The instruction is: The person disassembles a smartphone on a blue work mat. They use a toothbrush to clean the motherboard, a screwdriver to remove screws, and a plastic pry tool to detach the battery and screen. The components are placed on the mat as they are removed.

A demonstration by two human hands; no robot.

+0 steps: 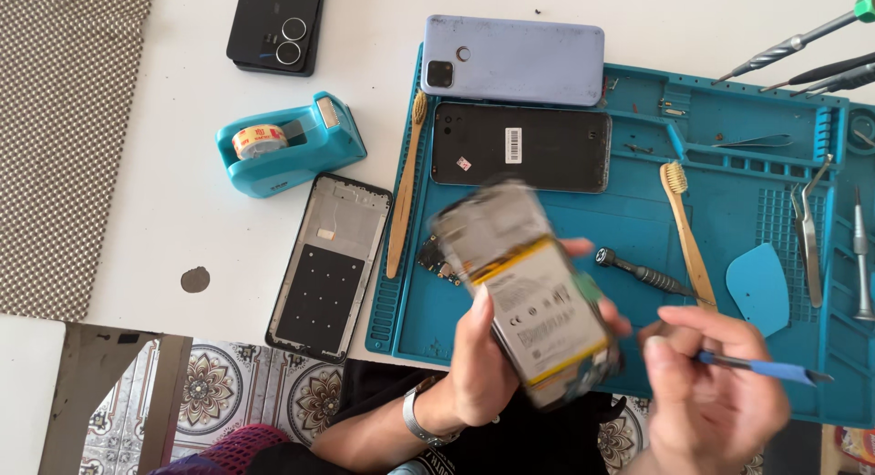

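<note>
My left hand (478,352) grips an opened phone (529,288) with its back off, so the battery with yellow edge strips faces up; the phone is blurred with motion. To its right, my right hand (715,393) pinches a thin blue pry tool (770,369) that points right. Both hands hover over the near edge of a teal repair mat (638,229). A small black circuit board (436,259) lies on the mat just left of the phone.
On the mat lie a black phone panel (519,147), a lilac phone back (512,60), two bamboo brushes (688,233), a screwdriver (643,274), a blue pick (758,288), tweezers (807,229). Left of the mat: a phone frame (330,265), teal tape dispenser (287,145), black phone (276,24).
</note>
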